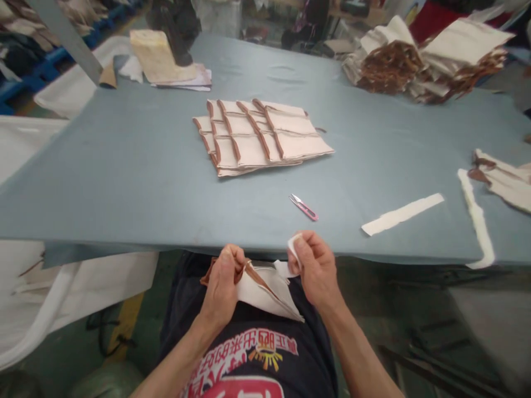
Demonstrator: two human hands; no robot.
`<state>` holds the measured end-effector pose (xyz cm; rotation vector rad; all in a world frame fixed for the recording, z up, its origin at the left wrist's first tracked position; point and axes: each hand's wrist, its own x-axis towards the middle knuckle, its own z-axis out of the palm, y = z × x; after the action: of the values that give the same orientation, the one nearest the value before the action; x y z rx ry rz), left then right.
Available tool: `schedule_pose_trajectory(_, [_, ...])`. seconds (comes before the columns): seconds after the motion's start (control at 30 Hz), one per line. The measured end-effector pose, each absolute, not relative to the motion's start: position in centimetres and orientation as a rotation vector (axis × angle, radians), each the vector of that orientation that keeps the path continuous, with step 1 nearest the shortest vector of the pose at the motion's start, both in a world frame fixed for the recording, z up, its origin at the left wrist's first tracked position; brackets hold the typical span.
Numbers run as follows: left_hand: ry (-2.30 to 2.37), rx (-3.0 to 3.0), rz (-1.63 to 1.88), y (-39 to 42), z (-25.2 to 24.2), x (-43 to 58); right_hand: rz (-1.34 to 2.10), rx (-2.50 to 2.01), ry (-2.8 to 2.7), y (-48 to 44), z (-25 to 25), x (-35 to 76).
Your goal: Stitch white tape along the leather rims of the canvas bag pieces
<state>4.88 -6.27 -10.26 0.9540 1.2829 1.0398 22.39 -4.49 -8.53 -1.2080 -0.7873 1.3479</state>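
Observation:
Over my lap, just below the table's front edge, my left hand (224,282) is closed around a cream fabric piece (261,296) with brown leather-like edging. My right hand (315,265) pinches a white strip (293,250), whose lower end reaches the right side of the fabric piece; whether the two are joined I cannot tell. Pink-handled thread snips (304,208) lie on the table above my right hand. Farther back, several cream fabric pieces with brown edging (257,135) overlap in a fanned pile.
A blue-grey cloth covers the table (145,193). On its right lie a white strip (402,214), a crumpled pale strip (476,221) and a loose fabric piece (506,179). Stacked bundles (456,50) stand at the back right. A yellowish block (155,52) sits back left near a metal post (68,38).

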Motion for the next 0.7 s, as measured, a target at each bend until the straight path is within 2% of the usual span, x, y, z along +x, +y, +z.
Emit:
schedule_pose_trajectory(0.17, [1.402, 1.014, 0.976, -7.1, -11.3, 3.4, 1.602, -1.268, -0.791, -6.9, -11.6, 20.4])
schedule_pose_trajectory(0.3, [1.347, 1.089, 0.863, -7.8, -10.6, 2.2, 1.682, -1.279, -0.823, -7.8, -10.0, 19.7])
schedule_pose_trajectory(0.47, [1.261, 1.236, 0.753, -7.5, -9.4, 1.5, 1.616, -1.34, -1.108, -8.5, -7.6, 19.0])
schedule_pose_trajectory(0.7, [1.192, 1.293, 0.736, -6.5, -8.0, 2.1, 1.45, -1.48, -1.201, -8.8, -6.1, 19.3])
